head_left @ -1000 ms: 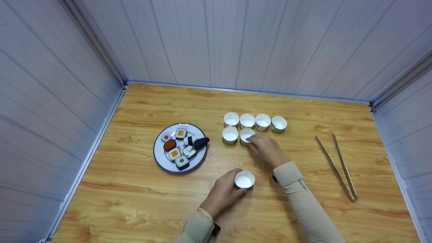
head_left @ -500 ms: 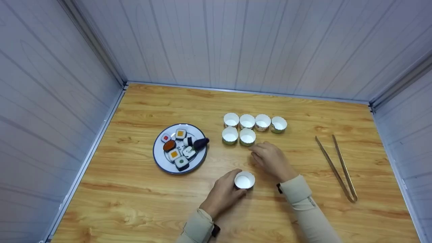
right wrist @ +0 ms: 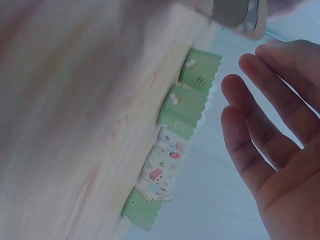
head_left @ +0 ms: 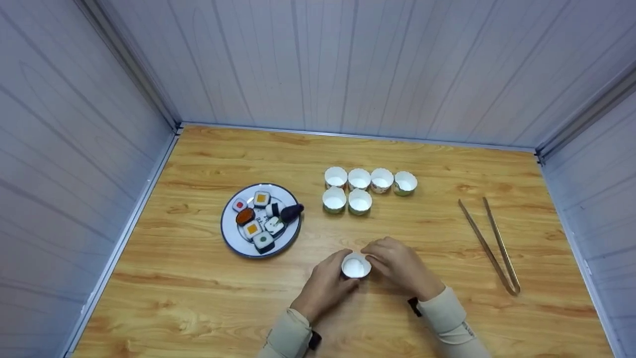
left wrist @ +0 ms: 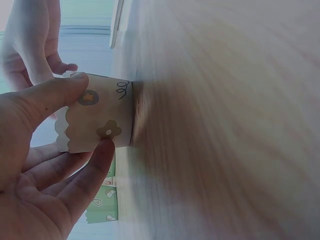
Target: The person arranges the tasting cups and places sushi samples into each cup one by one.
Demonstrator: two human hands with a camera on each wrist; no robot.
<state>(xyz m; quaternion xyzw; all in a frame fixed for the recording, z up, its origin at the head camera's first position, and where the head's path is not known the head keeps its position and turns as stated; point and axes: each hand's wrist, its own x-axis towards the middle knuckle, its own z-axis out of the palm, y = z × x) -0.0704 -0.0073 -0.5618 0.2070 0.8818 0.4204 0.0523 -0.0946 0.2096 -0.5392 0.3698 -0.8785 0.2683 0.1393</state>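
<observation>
My left hand [head_left: 325, 283] grips a paper baking cup [head_left: 356, 266] standing on the table. In the left wrist view, the thumb and fingers pinch this cup [left wrist: 102, 112], which has a scalloped rim and flower and star prints. My right hand [head_left: 400, 263] is at the right side of the cup's rim. In the right wrist view its fingers [right wrist: 250, 145] are loosely extended; whether they touch the rim cannot be told. Several more cups stand in two rows farther back, among them a green cup [head_left: 359, 202] and a white patterned cup [head_left: 382, 180].
A blue-rimmed plate [head_left: 229, 238] to the left holds several sushi pieces and a dark purple eggplant-shaped piece [head_left: 291, 213]. Metal tongs [head_left: 507, 278] lie spread on the right of the wooden table [head_left: 198, 308]. Panel walls [head_left: 323, 64] enclose the back and sides.
My right hand has let go of the front-row green cup and moved back toward me, to the cup in my left hand. The left hand keeps its grip. The view shifts slightly.
</observation>
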